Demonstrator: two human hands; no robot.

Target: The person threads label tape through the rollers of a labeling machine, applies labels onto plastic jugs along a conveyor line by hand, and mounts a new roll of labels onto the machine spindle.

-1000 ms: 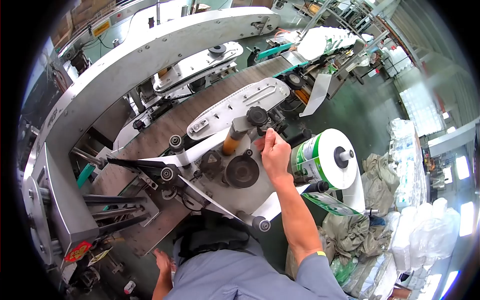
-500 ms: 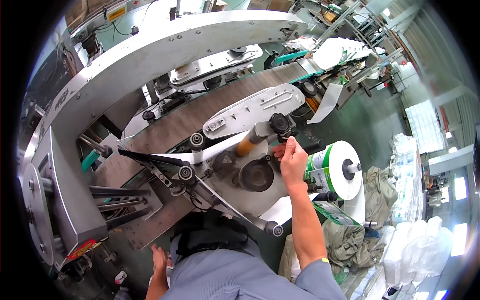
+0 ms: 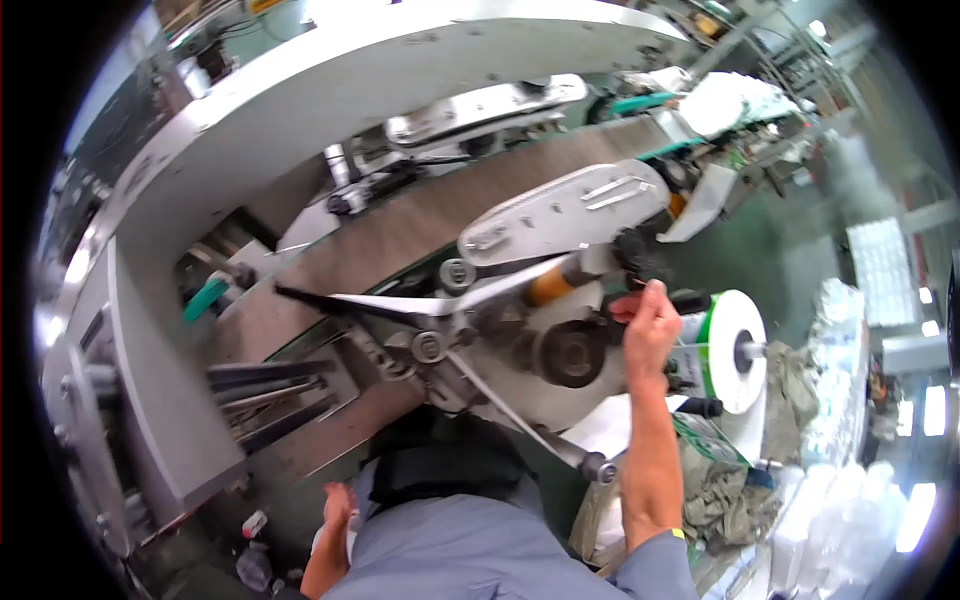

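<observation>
My right hand (image 3: 652, 322) is closed just below a black knob (image 3: 635, 250) on the labelling machine; what its curled fingers grip is hidden. Beside it on the right is a label roll (image 3: 735, 352) with a white face and green printed edge. A round dark hub (image 3: 572, 354) sits on the metal plate to the left of my wrist. White label web (image 3: 495, 400) runs past several rollers to a lower roller (image 3: 598, 468). My left hand (image 3: 340, 503) hangs low beside my body, its fingers partly visible and blurred.
A brown conveyor (image 3: 400, 222) runs diagonally behind the plate, beside an oval white guide (image 3: 565, 210). A large curved metal arm (image 3: 330, 90) arches over the left. White containers (image 3: 735, 103) stand at the conveyor's far end. Plastic-wrapped bundles (image 3: 840, 370) and grey sacks (image 3: 715, 500) lie at the right.
The view has shifted, so the machine appears farther right and is more blurred. My right hand stays by the knob, and my left hand remains low.
</observation>
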